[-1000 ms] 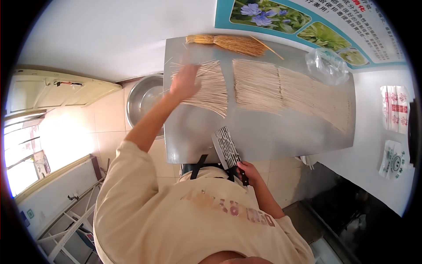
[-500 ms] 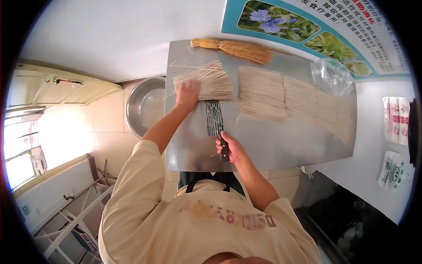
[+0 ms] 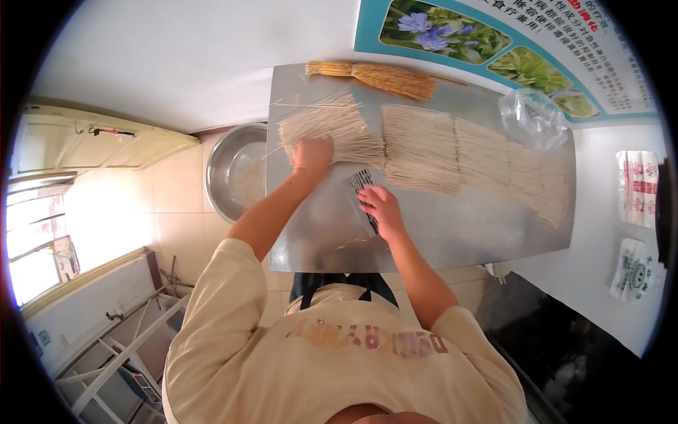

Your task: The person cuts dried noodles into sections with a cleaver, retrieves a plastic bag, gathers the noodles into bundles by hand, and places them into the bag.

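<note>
My left hand (image 3: 314, 152) is curled at the near edge of a fanned bundle of dried noodles (image 3: 332, 124), its fingertips hidden among the strands. The right end of this bundle meets a flatter row of noodles (image 3: 421, 145). Just below the bundle, my right hand (image 3: 382, 208) is closed on a cleaver (image 3: 361, 178) with a dark, striped-looking blade, low over the metal table (image 3: 318, 244). Parts of the blade show on both sides of the fingers; the handle is hidden. Further noodle sections (image 3: 537, 180) spread to the right.
A straw hand broom (image 3: 395, 80) lies along the table's back edge. A clear plastic bag (image 3: 533, 119) sits at the back right. Left of the table stands a large metal basin (image 3: 222, 173). A printed poster (image 3: 367, 32) hangs on the wall behind.
The noodle bundle has shifted right against the neighbouring row, with my left hand moving along. My right hand has moved up and right, and the cleaver has come away from the bundle and turned.
</note>
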{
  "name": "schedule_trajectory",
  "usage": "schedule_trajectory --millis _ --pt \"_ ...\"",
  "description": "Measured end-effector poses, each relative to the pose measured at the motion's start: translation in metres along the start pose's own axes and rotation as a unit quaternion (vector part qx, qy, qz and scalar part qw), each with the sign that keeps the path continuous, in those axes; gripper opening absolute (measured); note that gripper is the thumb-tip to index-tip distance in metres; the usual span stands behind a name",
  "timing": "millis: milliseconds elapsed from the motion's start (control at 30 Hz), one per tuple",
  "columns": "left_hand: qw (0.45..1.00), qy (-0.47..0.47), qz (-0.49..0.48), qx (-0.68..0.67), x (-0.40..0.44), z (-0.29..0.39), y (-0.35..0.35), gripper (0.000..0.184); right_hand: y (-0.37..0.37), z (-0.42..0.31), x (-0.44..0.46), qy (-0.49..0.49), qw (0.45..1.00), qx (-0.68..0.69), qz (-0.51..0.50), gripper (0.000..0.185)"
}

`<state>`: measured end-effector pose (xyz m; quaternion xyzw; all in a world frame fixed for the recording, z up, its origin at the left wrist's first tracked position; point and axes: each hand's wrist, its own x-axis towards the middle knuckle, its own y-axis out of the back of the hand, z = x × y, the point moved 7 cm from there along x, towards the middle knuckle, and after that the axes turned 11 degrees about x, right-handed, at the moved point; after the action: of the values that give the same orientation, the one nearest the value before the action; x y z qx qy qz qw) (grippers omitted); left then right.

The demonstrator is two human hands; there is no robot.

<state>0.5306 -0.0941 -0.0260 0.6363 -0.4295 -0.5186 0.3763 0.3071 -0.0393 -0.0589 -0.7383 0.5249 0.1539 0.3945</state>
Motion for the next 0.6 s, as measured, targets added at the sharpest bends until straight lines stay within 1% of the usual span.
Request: schedule_trajectory --millis 67,100,133,167,200,233,267,300,333,367,433,467,500,533,567,600 --pt "1.000 0.001 0.014 0.014 -0.008 0.011 0.003 0.026 -0.030 0.027 0.045 -0.086 0.984 0.154 0.012 0.060" --pt "0.999 -0.001 0.029 0.024 -0.014 0.018 0.003 0.027 -0.042 0.031 0.064 -0.088 0.984 0.157 0.010 0.060" --pt "0.998 0.000 0.049 0.024 -0.019 0.026 0.003 0.034 -0.054 0.039 0.081 -0.125 0.953 0.277 0.013 0.057" --pt "0.999 0.000 0.047 0.027 -0.027 0.036 0.000 0.034 -0.063 0.048 0.090 -0.160 0.906 0.392 0.017 0.054" --pt "0.998 0.010 0.047 0.032 -0.039 0.045 0.000 0.036 -0.059 0.058 0.100 -0.162 0.905 0.394 0.016 0.054" --pt "0.998 0.020 0.048 0.035 -0.051 0.050 0.000 0.039 -0.064 0.056 0.111 -0.112 0.883 0.446 -0.092 0.045" --pt "0.998 0.022 0.046 0.035 -0.068 0.051 0.010 0.039 -0.068 0.046 0.114 -0.061 0.847 0.490 -0.197 0.036" --pt "1.000 -0.019 -0.020 -0.008 -0.088 0.055 0.024 0.037 -0.066 0.045 0.110 -0.065 0.847 0.489 -0.197 0.036" --pt "0.993 -0.062 -0.084 -0.052 -0.099 0.060 0.032 0.035 -0.056 0.049 0.101 -0.080 0.884 0.442 -0.129 0.028" --pt "0.993 -0.061 -0.084 -0.054 -0.099 0.052 0.036 0.035 -0.046 0.051 0.095 -0.092 0.914 0.390 -0.061 0.021" --pt "0.978 -0.022 -0.061 -0.199 -0.097 0.028 0.039 0.025 -0.041 0.050 0.090 -0.085 0.918 0.383 -0.062 0.018" --pt "0.977 -0.022 -0.063 -0.204 -0.088 0.024 0.030 0.025 -0.039 0.053 0.087 -0.110 0.914 0.384 -0.074 0.018" --pt "0.972 -0.048 -0.098 -0.206 -0.071 0.024 0.010 0.021 -0.040 0.054 0.084 -0.134 0.909 0.384 -0.089 0.018" --pt "0.967 -0.074 -0.130 -0.207 -0.051 0.024 -0.009 0.019 -0.040 0.051 0.083 -0.134 0.911 0.380 -0.090 0.018" --pt "0.967 -0.074 -0.129 -0.209 -0.031 0.025 -0.025 0.019 -0.042 0.051 0.079 -0.152 0.899 0.400 -0.092 0.018" --pt "0.955 -0.146 -0.161 -0.203 -0.015 0.039 -0.044 0.020 -0.043 0.051 0.073 -0.169 0.886 0.421 -0.093 0.019"
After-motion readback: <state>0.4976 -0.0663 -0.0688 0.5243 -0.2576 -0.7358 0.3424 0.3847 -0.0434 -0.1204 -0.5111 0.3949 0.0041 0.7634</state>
